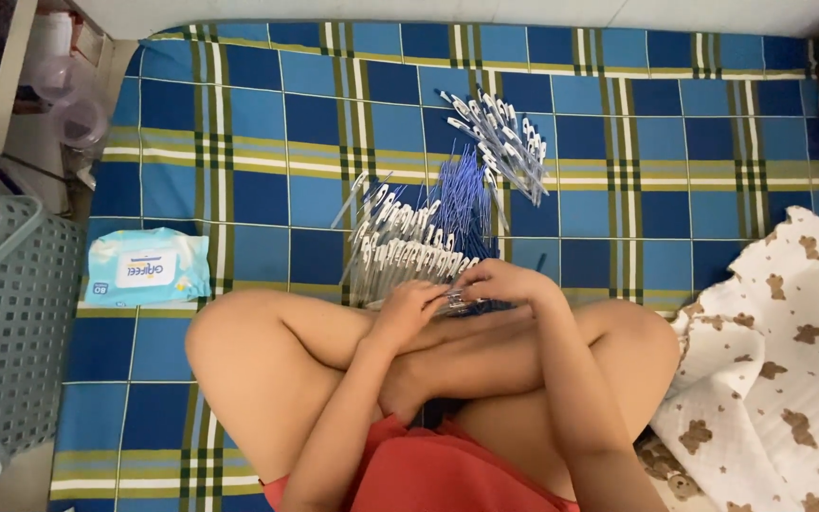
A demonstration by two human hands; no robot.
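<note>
Left hand [408, 308] and right hand [502, 282] closed together on one pen [455, 301] (over lap) | loose pens [400, 248] kept just ahead | finished pens [502, 140] piled beyond

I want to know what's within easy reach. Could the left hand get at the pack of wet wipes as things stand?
Probably yes: the pack of wet wipes lies on the mat beside the left knee, with nothing between, though the left hand holds a pen.

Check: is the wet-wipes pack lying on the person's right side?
No, the wet-wipes pack lies on the blue plaid mat at the person's left, beside the grey basket.
</note>
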